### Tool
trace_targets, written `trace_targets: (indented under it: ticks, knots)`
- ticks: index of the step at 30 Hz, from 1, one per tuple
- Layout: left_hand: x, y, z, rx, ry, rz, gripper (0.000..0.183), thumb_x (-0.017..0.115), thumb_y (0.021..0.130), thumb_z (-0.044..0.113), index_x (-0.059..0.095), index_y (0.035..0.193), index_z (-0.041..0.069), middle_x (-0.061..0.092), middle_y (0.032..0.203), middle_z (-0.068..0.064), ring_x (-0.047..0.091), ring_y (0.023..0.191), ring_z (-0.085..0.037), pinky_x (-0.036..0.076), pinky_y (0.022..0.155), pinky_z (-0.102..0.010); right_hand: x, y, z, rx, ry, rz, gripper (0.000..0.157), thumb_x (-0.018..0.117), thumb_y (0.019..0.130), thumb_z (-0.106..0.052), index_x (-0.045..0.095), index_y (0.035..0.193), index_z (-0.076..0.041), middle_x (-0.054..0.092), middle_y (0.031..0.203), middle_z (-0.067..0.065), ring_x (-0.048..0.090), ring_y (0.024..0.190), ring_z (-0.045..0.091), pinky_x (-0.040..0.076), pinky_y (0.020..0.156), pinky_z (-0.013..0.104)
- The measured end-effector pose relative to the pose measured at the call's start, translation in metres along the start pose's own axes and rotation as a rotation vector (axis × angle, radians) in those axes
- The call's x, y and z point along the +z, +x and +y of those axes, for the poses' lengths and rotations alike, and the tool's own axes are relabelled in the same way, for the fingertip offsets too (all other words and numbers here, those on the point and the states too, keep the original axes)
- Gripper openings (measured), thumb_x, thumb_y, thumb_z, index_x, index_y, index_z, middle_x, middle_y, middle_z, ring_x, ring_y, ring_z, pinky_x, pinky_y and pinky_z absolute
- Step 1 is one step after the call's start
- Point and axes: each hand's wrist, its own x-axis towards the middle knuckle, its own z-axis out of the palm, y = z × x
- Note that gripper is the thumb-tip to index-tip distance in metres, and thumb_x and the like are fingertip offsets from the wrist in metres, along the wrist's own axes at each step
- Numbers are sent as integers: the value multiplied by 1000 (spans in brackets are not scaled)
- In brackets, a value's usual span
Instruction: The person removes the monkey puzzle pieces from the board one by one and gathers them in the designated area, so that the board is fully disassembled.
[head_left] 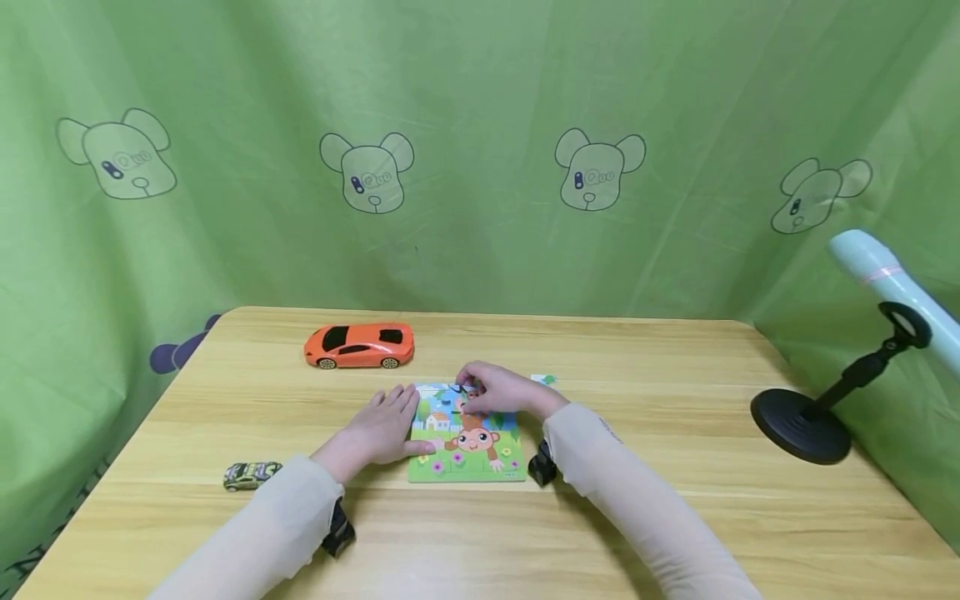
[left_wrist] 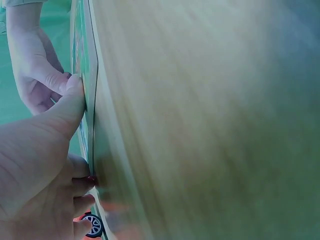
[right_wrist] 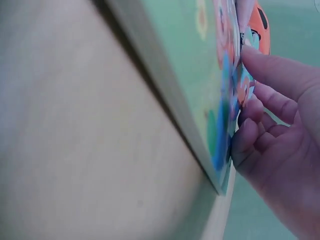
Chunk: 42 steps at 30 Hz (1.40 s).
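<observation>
A monkey jigsaw puzzle (head_left: 467, 468) lies in its shallow board on the wooden table. My left hand (head_left: 382, 429) rests along the board's left side, fingers straight, with the thumb reaching over its picture. Over the upper part of the picture, my right hand (head_left: 501, 390) pinches a puzzle piece (right_wrist: 244, 89) between thumb and curled fingers. That piece sits tilted against the picture in the right wrist view, and the fingers hide part of it. Another puzzle piece (head_left: 544, 379), white and green, lies beyond my right wrist, partly covered by it.
An orange toy car (head_left: 358, 346) stands behind the board to the left. Nearer on the left is a small camouflage toy car (head_left: 251, 476). At the right, a black stand (head_left: 802, 425) holds a light-blue microphone (head_left: 900, 283). Green curtain (head_left: 480, 250) hangs beyond the table.
</observation>
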Motion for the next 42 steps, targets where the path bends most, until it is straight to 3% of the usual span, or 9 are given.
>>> trace_targets:
  ticks: [4,7,15,20,28,35,42]
  knots:
    - [0,0,0,0,9,-1,89,45,87,60,21,143,-5,17,149,-19,14,136,-33,12,109,-47,0,-4,4,23,120,34,17,57,91,-7,55,108,-4,53,89,7,54,66,18,49,61,30]
    - [0,0,1,1,13,0,89,45,87,60,21,143,-5,17,149,-19,14,136,-33,12,109,-46,-1,-3,7,25,167,65,11,52,94,-6,56,104,-7,53,87,8,53,67,18,49,60,29]
    - [-3,-2,2,10,13,3,88,45,87,59,21,143,-5,17,149,-20,14,136,-34,12,109,-47,-7,-6,7,35,180,121,7,52,93,-5,58,96,-4,55,81,5,52,70,17,48,64,28]
    - [-4,-3,3,12,12,5,88,46,87,58,21,143,-5,17,149,-20,14,136,-34,12,109,-47,-16,-14,8,28,255,171,7,55,92,-7,59,94,-1,56,79,6,52,70,18,49,64,30]
    - [-3,-3,2,15,17,5,88,45,87,58,21,143,-5,17,149,-20,14,136,-34,11,109,-47,-43,-45,14,51,257,286,12,59,90,-11,62,95,-1,60,82,9,55,76,25,49,73,47]
    - [-1,-2,2,15,15,5,88,46,87,59,22,143,-5,17,149,-20,14,136,-34,12,109,-47,-66,-80,37,123,249,339,17,57,92,-13,62,98,3,61,89,17,56,83,33,49,73,41]
    - [0,-1,1,13,14,10,88,46,87,58,23,143,-5,18,149,-20,15,136,-34,12,109,-47,-83,-108,68,148,197,371,19,57,91,-8,62,97,9,63,82,12,59,75,19,52,73,35]
